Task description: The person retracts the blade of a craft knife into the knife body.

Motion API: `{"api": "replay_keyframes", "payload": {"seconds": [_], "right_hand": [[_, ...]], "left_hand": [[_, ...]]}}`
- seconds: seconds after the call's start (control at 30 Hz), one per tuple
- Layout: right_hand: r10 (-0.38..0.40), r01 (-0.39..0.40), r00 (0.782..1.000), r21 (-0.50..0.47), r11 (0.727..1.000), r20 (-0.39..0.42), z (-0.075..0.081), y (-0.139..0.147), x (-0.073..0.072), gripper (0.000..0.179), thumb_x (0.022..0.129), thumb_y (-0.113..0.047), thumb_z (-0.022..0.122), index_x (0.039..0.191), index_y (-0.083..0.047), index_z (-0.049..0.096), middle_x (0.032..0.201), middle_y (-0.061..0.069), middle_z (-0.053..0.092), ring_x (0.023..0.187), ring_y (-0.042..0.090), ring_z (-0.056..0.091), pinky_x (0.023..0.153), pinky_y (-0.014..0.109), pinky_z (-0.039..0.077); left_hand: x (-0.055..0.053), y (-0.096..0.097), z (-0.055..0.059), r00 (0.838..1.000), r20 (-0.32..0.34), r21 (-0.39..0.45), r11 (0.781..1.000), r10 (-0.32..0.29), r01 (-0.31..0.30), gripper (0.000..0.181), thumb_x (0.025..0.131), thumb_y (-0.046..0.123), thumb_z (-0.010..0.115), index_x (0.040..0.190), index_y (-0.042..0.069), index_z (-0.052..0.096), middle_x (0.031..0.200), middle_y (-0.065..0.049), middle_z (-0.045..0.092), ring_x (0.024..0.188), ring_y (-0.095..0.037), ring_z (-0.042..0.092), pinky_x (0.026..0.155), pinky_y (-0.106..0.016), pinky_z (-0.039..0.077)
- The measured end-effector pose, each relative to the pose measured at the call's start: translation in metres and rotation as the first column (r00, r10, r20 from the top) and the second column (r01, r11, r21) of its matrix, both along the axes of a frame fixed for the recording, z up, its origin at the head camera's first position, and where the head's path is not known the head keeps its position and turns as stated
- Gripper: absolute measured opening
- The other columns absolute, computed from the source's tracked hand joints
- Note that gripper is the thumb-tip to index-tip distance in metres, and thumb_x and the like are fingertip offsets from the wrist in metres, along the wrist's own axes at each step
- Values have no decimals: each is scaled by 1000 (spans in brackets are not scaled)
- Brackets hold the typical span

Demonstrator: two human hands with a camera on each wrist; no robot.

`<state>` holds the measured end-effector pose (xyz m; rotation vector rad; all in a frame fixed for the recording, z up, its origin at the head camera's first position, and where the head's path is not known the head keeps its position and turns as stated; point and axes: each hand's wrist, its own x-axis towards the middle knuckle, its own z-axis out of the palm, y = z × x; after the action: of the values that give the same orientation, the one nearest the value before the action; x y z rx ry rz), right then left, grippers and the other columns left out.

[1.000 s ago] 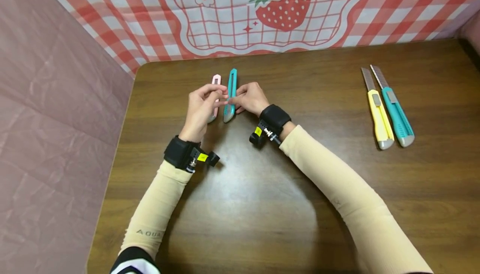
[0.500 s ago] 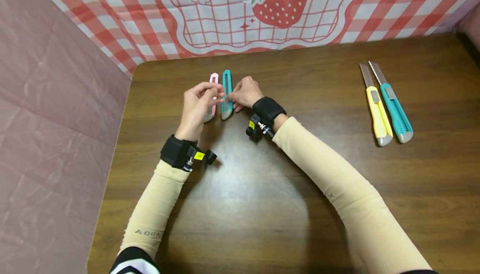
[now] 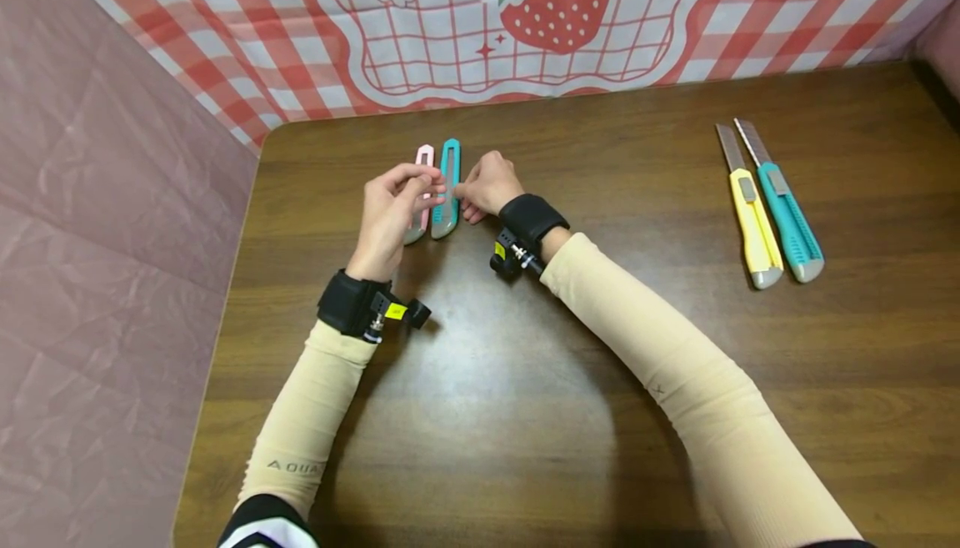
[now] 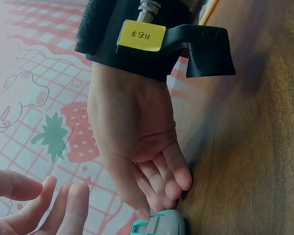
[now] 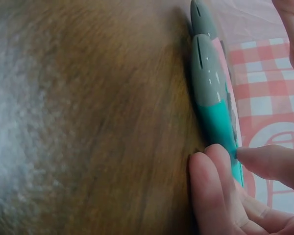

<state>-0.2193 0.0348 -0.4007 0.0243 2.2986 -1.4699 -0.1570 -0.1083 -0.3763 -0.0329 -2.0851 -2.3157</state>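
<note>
A teal utility knife [image 3: 447, 208] lies on the table alongside a pink utility knife [image 3: 425, 151], both with grey ends. My right hand [image 3: 491, 188] is at the teal knife's right side; in the right wrist view its thumb [image 5: 264, 159] and fingertips touch the handle [image 5: 219, 122]. The fingers bend loosely, not wrapped round it. Over the pink knife, my left hand [image 3: 390, 206] hovers with relaxed, slightly bent fingers and holds nothing; it hides the middle of that knife. In the left wrist view, the teal knife's grey end [image 4: 171, 223] sits just below the right thumb.
Further right lie a yellow utility knife [image 3: 757, 231] and a second teal utility knife [image 3: 791, 227], side by side with blades extended. Behind the wooden table [image 3: 600, 281] hangs a red-checked strawberry cloth [image 3: 558, 10]. A pink cloth [image 3: 112, 281] covers the left side.
The teal knife has shifted left against the pink one, its near end swinging leftward. My right hand's thumb has drawn back from over it to its right edge. My left hand stays nearly still.
</note>
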Motion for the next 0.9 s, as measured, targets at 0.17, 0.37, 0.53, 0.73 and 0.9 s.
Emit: {"api": "replay_keyframes", "payload": {"seconds": [0.17,0.37,0.53,0.73,0.9], "right_hand": [[-2,2,1000,-7,1000,-6,0,0,0,13,83,-5,66,75,6,66,58,15,64,51,24,64,43,30,58],[-5,5,1000,-7,1000,-9,-1,0,2,14,83,-7,66,76,4,67,59,15,65,52,23,64,44,28,58],[-9,8,1000,-32,999,-29,1,4,3,16,85,-10,64,78,5,66,62,17,66,53,23,64,45,29,58],[6,-10,999,-74,997,-53,3,10,11,20,89,-10,60,82,8,65,67,20,67,55,24,64,47,29,59],[32,-41,992,-75,996,-119,2,20,23,19,90,-8,58,84,8,67,70,21,68,56,25,65,48,29,59]], "left_hand": [[0,1,0,1000,9,5,1000,-1,1,15,93,1,51,96,-8,62,92,-18,64,87,-30,61,74,-29,58],[0,1,0,1000,19,2,1000,-2,2,15,93,1,51,96,-8,62,92,-17,64,87,-31,61,75,-30,58],[-2,2,1,1000,24,4,1000,-8,8,15,93,0,50,95,-8,62,93,-17,64,87,-30,61,77,-33,58],[-2,4,0,999,35,-12,1000,-19,19,16,93,2,50,96,-9,62,92,-16,64,88,-32,61,77,-32,58],[3,6,-3,997,68,-5,999,-34,34,17,93,3,51,97,-9,62,90,-21,64,90,-40,59,74,-31,59]]}}
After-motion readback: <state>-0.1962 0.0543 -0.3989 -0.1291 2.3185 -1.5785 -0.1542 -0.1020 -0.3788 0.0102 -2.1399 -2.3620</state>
